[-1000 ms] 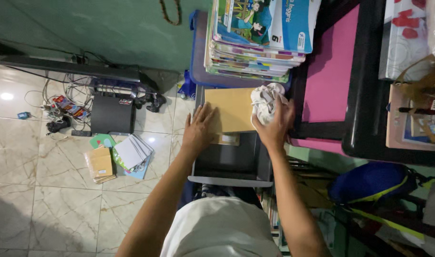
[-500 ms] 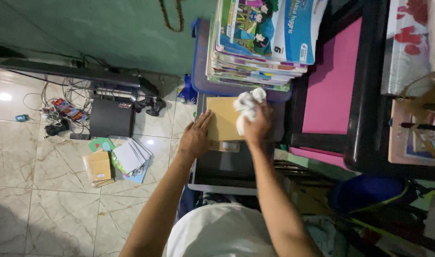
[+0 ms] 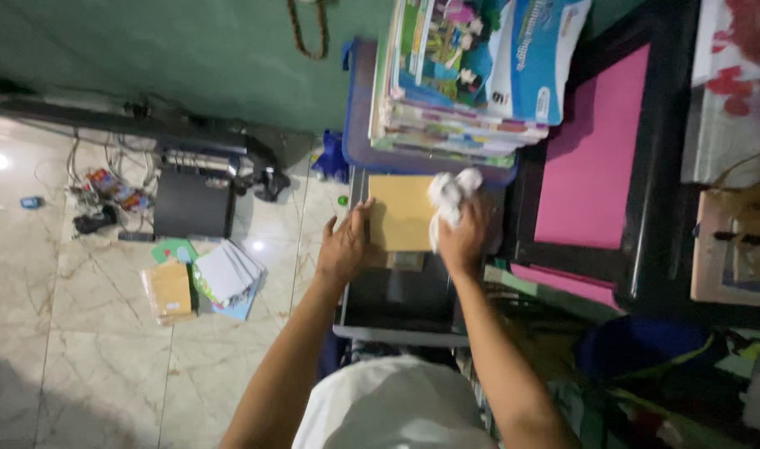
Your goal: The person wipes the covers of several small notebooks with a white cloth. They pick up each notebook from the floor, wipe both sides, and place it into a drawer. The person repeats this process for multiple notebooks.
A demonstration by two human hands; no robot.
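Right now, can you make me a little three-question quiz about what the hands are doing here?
1. True or false: the right hand holds a crumpled white cloth.
2. What does the left hand rest on? A) the stack of books B) the tan envelope C) the floor
3. Fill in: the stack of books sits on a ____ tray.

Key:
1. True. The cloth is bunched in its grip, over the tan envelope.
2. B. The left hand lies at the envelope's left edge, on top of the dark box-shaped machine.
3. Blue. The blue tray shows beneath the books.
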